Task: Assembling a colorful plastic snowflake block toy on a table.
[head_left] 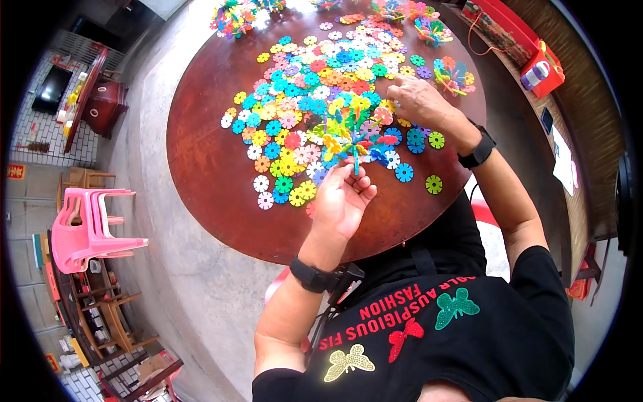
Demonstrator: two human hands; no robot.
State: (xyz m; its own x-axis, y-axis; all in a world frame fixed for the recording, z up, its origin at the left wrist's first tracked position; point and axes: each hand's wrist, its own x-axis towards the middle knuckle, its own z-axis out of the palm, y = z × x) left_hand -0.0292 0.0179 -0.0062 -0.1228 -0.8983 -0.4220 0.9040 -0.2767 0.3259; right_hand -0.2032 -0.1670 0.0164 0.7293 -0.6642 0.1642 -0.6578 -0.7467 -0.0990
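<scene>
1. Head view: your left hand (340, 204) has fingers pinching the stem (356, 166) of that disc cluster (351, 137), mid-frame over the brown surface (214, 194).
2. Your right hand (423, 102), right of top centre: fingers curled by loose discs (273, 127), can't tell if they've got one.
3. Cluster's probably light, stiff, kinda slick; joints might pop, so grip low on the stem.

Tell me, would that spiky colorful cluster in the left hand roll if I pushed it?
The cluster is likely light: the left hand holds it in a small pinch. It might roll bumpily, since its pieces poke out many ways. It could pop apart; they look slotted together.
</scene>
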